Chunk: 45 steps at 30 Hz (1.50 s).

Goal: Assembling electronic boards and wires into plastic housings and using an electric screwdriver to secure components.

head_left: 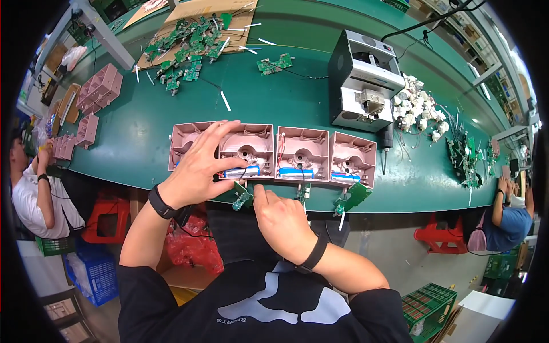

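A row of several pink plastic housings [302,150] lies along the near edge of the green table, open sides up. Blue cylindrical batteries [296,172] and thin wires show inside them. My left hand [200,163] is spread over the leftmost housings, fingers apart, its thumb by the front wall of the second. My right hand [283,223] is just in front of that wall, fingers curled together and the index fingertip near the wall. Beside that fingertip a small green circuit board [242,196] hangs at the edge; whether the fingers grip it is hidden. Another board [353,198] hangs before the rightmost housing.
A grey-black machine [366,80] stands behind the row, beside a pile of white parts [420,106]. Green boards [191,43] are heaped on cardboard at the far left. More pink housings [99,90] stand left. People sit at both sides, near red stools [106,220].
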{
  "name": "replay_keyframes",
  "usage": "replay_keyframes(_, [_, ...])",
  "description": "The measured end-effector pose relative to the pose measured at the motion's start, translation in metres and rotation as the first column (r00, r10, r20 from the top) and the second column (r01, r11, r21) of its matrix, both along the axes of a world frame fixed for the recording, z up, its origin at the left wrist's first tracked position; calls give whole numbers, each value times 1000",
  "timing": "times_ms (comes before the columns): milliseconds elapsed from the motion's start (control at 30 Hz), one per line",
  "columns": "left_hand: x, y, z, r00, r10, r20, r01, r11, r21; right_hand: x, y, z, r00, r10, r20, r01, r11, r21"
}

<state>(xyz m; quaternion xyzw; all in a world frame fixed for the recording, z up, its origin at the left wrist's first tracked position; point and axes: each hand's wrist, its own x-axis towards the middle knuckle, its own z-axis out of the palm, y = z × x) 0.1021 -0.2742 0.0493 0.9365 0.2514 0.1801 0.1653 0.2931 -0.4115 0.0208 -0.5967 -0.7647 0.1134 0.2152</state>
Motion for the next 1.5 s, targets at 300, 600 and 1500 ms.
replay_keyframes(300, [4,1,5,993,5,-121,6,996,88,8,-37,26,972,184,-143,-179,983,42])
replay_keyframes(600, [9,36,62,967,-132,-216,130,991,-24,57,-89,23,946,112,-304,-141,987,-75])
replay_keyframes(1500, [44,29,126,894,141,425,-257,938,231,72,-16,90,919,-124,-373,296,843,449])
